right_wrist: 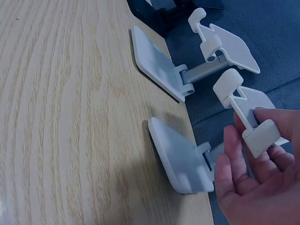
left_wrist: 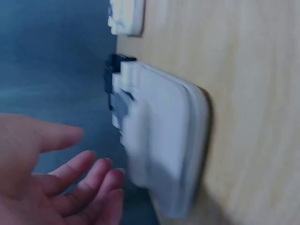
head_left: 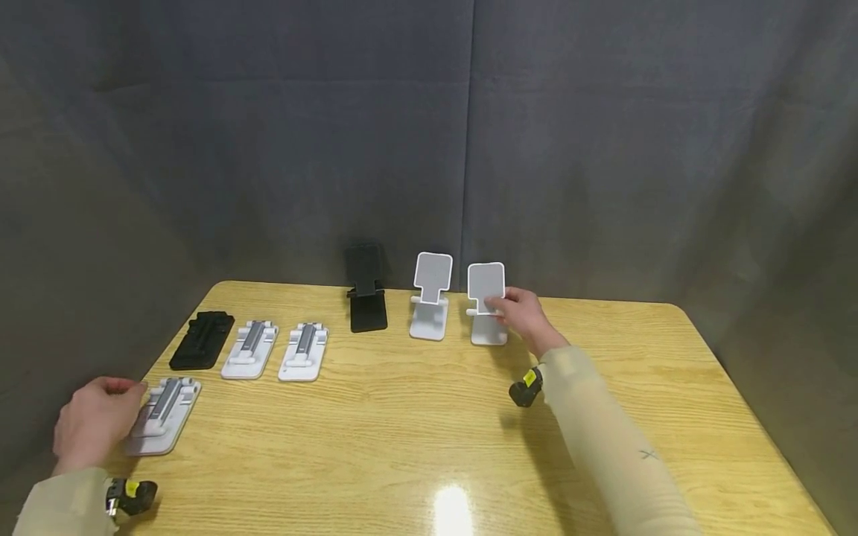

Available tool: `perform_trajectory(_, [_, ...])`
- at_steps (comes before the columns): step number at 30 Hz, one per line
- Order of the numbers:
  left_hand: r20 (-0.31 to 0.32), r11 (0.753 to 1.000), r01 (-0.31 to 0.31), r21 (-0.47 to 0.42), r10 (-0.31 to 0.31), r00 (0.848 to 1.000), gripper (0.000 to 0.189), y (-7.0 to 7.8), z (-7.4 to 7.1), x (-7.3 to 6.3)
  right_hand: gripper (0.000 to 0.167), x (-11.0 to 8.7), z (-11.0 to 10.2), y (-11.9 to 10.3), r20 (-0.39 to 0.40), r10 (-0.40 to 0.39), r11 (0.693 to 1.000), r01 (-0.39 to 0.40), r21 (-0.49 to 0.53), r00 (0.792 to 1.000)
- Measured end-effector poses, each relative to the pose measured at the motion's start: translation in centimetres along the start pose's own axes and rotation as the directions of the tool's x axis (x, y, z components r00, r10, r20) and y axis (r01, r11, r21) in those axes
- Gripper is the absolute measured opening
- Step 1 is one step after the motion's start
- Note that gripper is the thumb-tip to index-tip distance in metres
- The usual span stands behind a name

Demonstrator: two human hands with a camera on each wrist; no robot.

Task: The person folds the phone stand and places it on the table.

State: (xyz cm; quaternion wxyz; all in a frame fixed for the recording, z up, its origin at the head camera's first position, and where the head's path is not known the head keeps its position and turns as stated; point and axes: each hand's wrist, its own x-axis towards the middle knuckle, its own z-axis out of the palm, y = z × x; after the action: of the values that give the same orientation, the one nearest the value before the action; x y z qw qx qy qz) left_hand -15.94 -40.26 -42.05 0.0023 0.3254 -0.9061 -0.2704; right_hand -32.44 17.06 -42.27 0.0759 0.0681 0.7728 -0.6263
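Observation:
At the back right of the table, my right hand pinches the raised upper plate of an unfolded white phone stand by its lower part. In the right wrist view, thumb and fingers lie on either side of that plate, while the stand's base is at the table's edge. My left hand is at the front left, beside a folded white phone stand lying flat. The left wrist view shows its fingers loosely bent and apart from the stand, holding nothing.
An unfolded white stand and an unfolded black stand stand along the back edge. Further left lie a folded black stand and two folded white stands. A dark curtain rises behind the wooden table.

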Motion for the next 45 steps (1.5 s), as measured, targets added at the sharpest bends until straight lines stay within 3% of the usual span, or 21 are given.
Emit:
perform_trajectory(5, [-0.095,0.988,-0.137,-0.065,0.131,0.987,0.058,1.8,-0.4,-0.5,0.039,-0.1,0.0,-0.4,-0.023,-0.017,1.000,0.017,-0.009,1.000])
perform_trajectory(11, [-0.128,0.952,-0.288,-0.103,0.274,0.953,0.056,4.7,0.2,-2.0,0.038,-0.5,-0.1,-1.1,0.000,-0.030,0.999,0.030,-0.023,1.000])
perform_trajectory(15, [-0.142,0.917,-0.381,-0.119,0.364,0.921,0.053,6.7,1.2,-2.7,0.035,-0.7,-0.2,-1.5,0.042,-0.028,0.999,0.030,-0.045,0.999])
perform_trajectory(19, [-0.167,0.864,-0.484,-0.137,0.461,0.872,0.045,8.5,2.4,-3.2,0.035,-0.9,-0.2,-1.8,0.073,-0.055,0.997,0.058,-0.047,0.996])
perform_trajectory(21, [-0.157,0.844,-0.513,-0.156,0.492,0.856,0.042,9.6,3.2,-3.7,0.035,-1.1,-0.3,-1.9,0.074,-0.073,0.996,0.077,-0.049,0.995])
perform_trajectory(26, [-0.081,0.805,-0.554,-0.213,0.550,0.831,0.041,12.1,5.0,-4.9,0.036,-1.8,-0.4,-2.5,0.063,-0.108,0.991,0.112,-0.068,0.992])
perform_trajectory(37, [0.079,0.718,-0.588,-0.373,0.656,0.751,0.043,16.7,8.3,-6.7,0.033,-3.9,-0.4,-5.0,0.095,-0.200,0.976,0.207,-0.066,0.975])
perform_trajectory(45, [0.185,0.704,-0.568,-0.427,0.682,0.707,0.059,18.9,9.8,-7.2,0.032,-5.2,0.0,-6.5,0.137,-0.275,0.960,0.280,-0.018,0.952])
